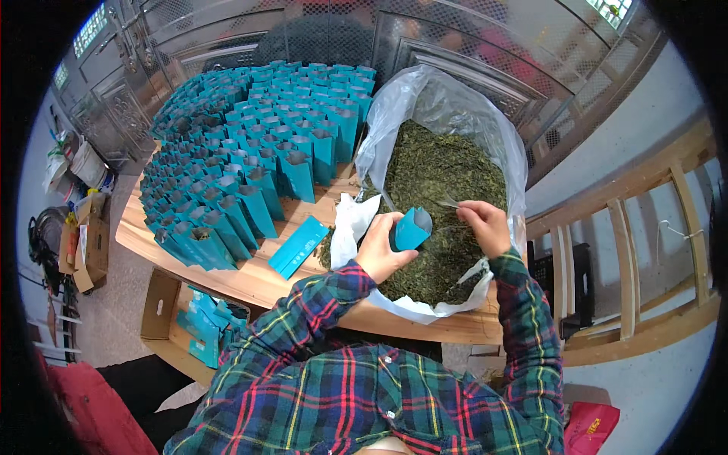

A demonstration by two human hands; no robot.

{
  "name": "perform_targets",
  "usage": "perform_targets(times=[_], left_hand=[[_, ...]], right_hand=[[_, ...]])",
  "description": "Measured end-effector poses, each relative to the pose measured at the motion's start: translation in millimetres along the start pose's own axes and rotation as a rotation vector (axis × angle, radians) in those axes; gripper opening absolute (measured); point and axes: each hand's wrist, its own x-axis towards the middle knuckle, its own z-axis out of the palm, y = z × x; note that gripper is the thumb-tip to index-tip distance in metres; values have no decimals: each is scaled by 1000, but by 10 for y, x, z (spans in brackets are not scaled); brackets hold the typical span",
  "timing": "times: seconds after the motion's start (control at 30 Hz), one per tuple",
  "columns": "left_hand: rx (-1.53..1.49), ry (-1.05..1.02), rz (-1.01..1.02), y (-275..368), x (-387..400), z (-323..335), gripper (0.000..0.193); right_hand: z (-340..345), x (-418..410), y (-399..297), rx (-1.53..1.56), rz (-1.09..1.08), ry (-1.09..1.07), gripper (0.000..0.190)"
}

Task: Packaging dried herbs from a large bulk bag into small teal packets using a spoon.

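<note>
My left hand (384,247) holds a teal pouch (410,232) tilted, its mouth spread, above the near left part of a large clear plastic bag (515,153) of dried green leaves (438,165). To its right, my right hand (486,224) pinches a small translucent utensil (448,202), perhaps a spoon, over the leaves. A flat teal pouch (298,247) lies on the wooden table (261,278) left of the bag. Many upright teal pouches (296,165) with open tops stand packed together across the table's left side. Leaves show in one pouch (202,234) at the near edge.
Below the table's left edge, a cardboard box (153,324) holds flat teal pouches (205,335). A wooden frame (625,267) stands at the right. Metal doors (273,34) rise behind the table. Cartons (91,250) sit on the floor at far left. Red fabric (91,404) shows at lower left.
</note>
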Motion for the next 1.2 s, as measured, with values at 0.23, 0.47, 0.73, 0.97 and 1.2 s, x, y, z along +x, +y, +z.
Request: perform_targets(times=[0.23, 0.47, 0.73, 0.97, 1.2], left_hand=[[173, -70, 38, -4, 125, 93, 61], [215, -109, 47, 41, 168, 124, 62], [363, -109, 146, 146, 201, 182, 63], [218, -127, 127, 72, 219, 235, 64], [-220, -286, -141, 105, 238, 228, 64]], right_hand=[[-294, -412, -336, 81, 42, -84, 17], [-371, -442, -250, -88, -40, -126, 15], [-345, -293, -685, -869, -665, -321, 14], [-209, -398, -990, -1172, -762, -274, 18], [-257, -620, -974, -1171, -859, 18, 24]])
